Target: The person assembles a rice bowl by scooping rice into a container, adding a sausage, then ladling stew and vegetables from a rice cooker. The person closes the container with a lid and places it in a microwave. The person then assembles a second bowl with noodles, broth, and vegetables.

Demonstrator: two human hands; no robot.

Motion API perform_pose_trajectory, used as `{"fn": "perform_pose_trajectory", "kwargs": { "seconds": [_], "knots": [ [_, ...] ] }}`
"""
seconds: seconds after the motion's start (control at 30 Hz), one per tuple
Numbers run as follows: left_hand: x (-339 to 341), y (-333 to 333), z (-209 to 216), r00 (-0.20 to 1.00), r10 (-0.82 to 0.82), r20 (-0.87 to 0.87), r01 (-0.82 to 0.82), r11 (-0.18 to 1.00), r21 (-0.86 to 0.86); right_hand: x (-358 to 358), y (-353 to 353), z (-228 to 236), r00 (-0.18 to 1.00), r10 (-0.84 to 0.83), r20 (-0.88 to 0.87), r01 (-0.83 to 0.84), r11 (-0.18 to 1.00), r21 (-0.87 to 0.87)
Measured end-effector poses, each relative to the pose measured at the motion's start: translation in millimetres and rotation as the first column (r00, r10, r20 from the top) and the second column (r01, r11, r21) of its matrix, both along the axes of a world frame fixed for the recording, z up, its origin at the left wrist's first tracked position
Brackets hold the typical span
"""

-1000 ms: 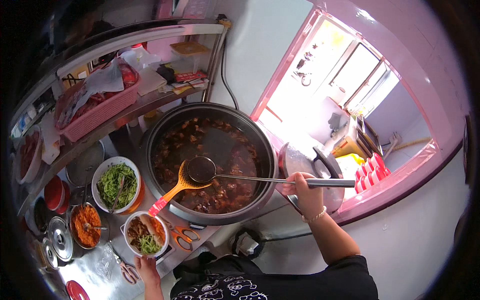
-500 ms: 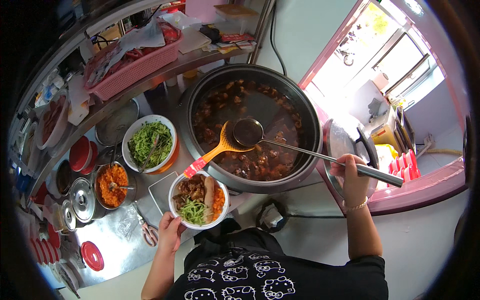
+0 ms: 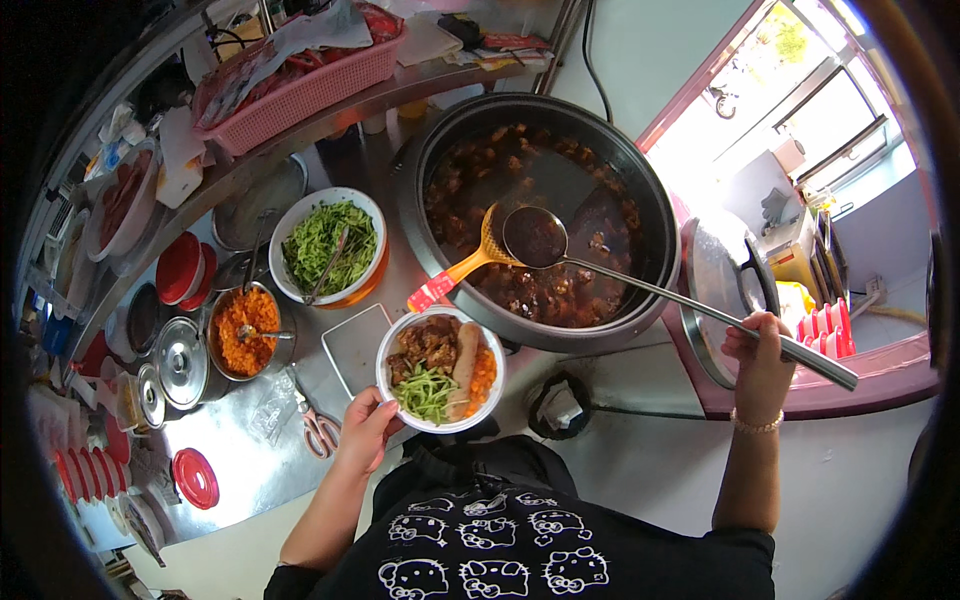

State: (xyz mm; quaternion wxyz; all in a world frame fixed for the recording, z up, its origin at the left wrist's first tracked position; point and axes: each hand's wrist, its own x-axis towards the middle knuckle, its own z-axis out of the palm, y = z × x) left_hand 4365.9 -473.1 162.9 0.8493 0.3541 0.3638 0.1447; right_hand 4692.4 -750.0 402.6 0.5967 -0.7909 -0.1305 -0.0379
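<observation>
Since one second ago, the white bowl (image 3: 445, 427) has shifted off the square tray (image 3: 352, 355), which now shows at about 10 o'clock from it; the ladle (image 3: 536, 237) stays over the dark broth. The bowl's near view overlaps the 7 o'clock edge of the wide pot (image 3: 520, 332), though whether they touch cannot be told. The left hand (image 3: 368, 430) grips the bowl at its 8 o'clock rim, thumb uppermost, the other fingers partly hidden. Inside, brown meat chunks (image 3: 432, 343) lie toward 11 o'clock, a sausage (image 3: 465, 368) runs down the right, diced orange pieces (image 3: 485, 373) sit near 3 o'clock and green shreds (image 3: 424, 393) near 7. The right hand (image 3: 757, 345) has its fingers closed around the ladle's handle, which slants out toward 4 o'clock; the cup holds dark liquid and overlaps the orange skimmer (image 3: 466, 268), whose red-wrapped end points to 8 o'clock. At 10 o'clock from the white bowl stands a larger bowl (image 3: 275, 262) of green shreds, with a steel pot (image 3: 287, 352) of orange shreds at 9. Pale-handled scissors (image 3: 320, 432) lie on the counter (image 3: 235, 455) toward 8 o'clock, a red lid (image 3: 195, 478) beyond.
</observation>
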Motion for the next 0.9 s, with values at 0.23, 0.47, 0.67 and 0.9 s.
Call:
{"fn": "perform_pose_trajectory", "kwargs": {
  "seconds": [0.23,0.47,0.67,0.9],
  "knots": [
    [5.3,-5.9,6.9,0.998,-0.064,0.013,0.064,0.997,-0.042,-29.5,-11.8,5.2,0.998,-0.043,-0.041,0.044,0.999,0.029],
    [7.1,-5.4,20.1,0.997,-0.082,0.017,0.083,0.994,-0.066,-53.5,-23.0,7.9,0.996,-0.083,-0.038,0.083,0.996,0.008],
    [6.6,-4.6,20.2,0.993,-0.104,0.050,0.107,0.993,-0.052,-68.5,-36.7,13.6,0.996,-0.083,-0.044,0.084,0.996,0.017],
    [8.9,-2.0,19.3,0.990,-0.122,0.065,0.123,0.992,-0.017,-96.5,-38.5,24.5,0.995,-0.097,0.016,0.096,0.993,0.063]
  ]
}}
